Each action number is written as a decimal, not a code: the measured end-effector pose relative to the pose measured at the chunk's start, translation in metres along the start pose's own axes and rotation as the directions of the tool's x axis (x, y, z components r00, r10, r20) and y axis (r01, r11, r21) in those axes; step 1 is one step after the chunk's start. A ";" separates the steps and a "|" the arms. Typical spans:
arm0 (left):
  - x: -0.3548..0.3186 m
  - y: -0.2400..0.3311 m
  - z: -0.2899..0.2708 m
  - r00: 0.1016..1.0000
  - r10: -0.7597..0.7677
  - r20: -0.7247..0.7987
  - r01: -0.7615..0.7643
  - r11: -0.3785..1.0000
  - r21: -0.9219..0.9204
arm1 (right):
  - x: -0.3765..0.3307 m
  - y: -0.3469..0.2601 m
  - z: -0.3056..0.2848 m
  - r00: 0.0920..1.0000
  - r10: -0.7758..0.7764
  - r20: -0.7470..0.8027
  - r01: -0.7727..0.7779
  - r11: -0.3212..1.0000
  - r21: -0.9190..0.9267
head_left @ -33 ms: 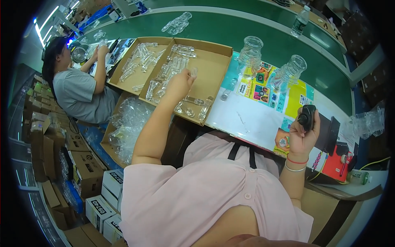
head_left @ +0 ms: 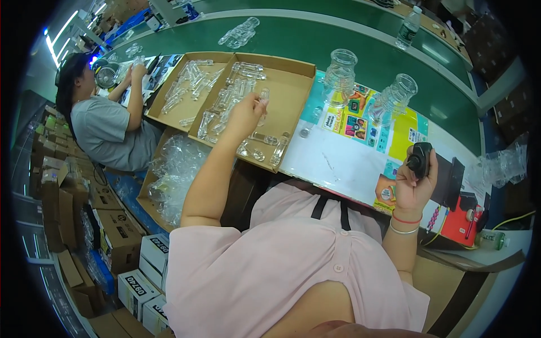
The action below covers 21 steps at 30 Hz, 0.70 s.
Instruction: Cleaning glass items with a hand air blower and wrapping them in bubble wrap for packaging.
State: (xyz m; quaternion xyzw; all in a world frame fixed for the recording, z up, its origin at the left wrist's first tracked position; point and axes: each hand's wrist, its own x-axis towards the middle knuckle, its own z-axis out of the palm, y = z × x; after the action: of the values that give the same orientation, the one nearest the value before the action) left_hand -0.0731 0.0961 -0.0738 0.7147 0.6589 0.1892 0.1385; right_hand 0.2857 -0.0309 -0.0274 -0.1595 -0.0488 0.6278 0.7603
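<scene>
My left hand (head_left: 246,117) is closed over the right compartment of a shallow cardboard box (head_left: 296,76). Its fingertips pinch a small clear glass piece (head_left: 265,97), which stands roughly upright. Around and below that hand lie several similar clear glass pieces (head_left: 224,100). On the right, my right hand (head_left: 416,194) wraps round a black handheld device (head_left: 418,159) with a rounded end; its exact kind is unclear. Beyond it on the table are two wavy clear glass vessels, one upright (head_left: 340,73) and one tilted (head_left: 396,93).
Another box (head_left: 186,62) of glass pieces adjoins on the left. A co-worker (head_left: 107,121) sits beyond it, near a small fan (head_left: 105,77). Clear plastic bags (head_left: 174,180) fill a carton beside my left arm. A water bottle (head_left: 408,29) stands at the back; another glass vessel (head_left: 504,163) is far right.
The glass piece in my left hand has turned more upright and shows more above the fingers. The view has shifted slightly; my right hand keeps hold of the black device.
</scene>
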 end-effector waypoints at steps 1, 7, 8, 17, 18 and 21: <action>-0.003 0.011 -0.003 0.991 -0.075 0.114 0.123 0.850 -0.512 | 0.001 -0.002 -0.002 1.000 0.002 0.014 -0.002 1.000 0.012; -0.044 0.074 -0.020 0.908 0.218 0.357 0.324 0.176 -0.930 | -0.005 -0.003 0.008 1.000 -0.017 0.021 0.017 1.000 0.010; -0.050 0.082 -0.023 0.889 0.318 0.329 0.287 0.172 -0.942 | -0.005 -0.001 0.009 0.999 -0.019 0.028 0.019 1.000 0.003; -0.079 0.109 -0.033 0.842 0.405 0.356 0.288 0.220 -0.932 | -0.008 -0.002 0.013 0.999 -0.007 0.034 0.008 1.000 -0.029; -0.078 0.108 -0.032 0.840 0.410 0.356 0.288 0.219 -0.932 | -0.008 -0.002 0.013 0.999 -0.005 0.038 0.006 0.999 -0.033; -0.073 0.105 -0.029 0.877 0.476 -0.065 -0.412 0.674 -0.613 | -0.008 -0.002 0.014 1.000 -0.008 0.025 0.009 0.999 -0.036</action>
State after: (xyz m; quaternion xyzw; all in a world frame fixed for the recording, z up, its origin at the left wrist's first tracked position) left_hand 0.0031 0.0121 -0.0076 0.7779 0.3604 0.3829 0.3440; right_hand 0.2818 -0.0360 -0.0132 -0.1654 -0.0704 0.6254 0.7593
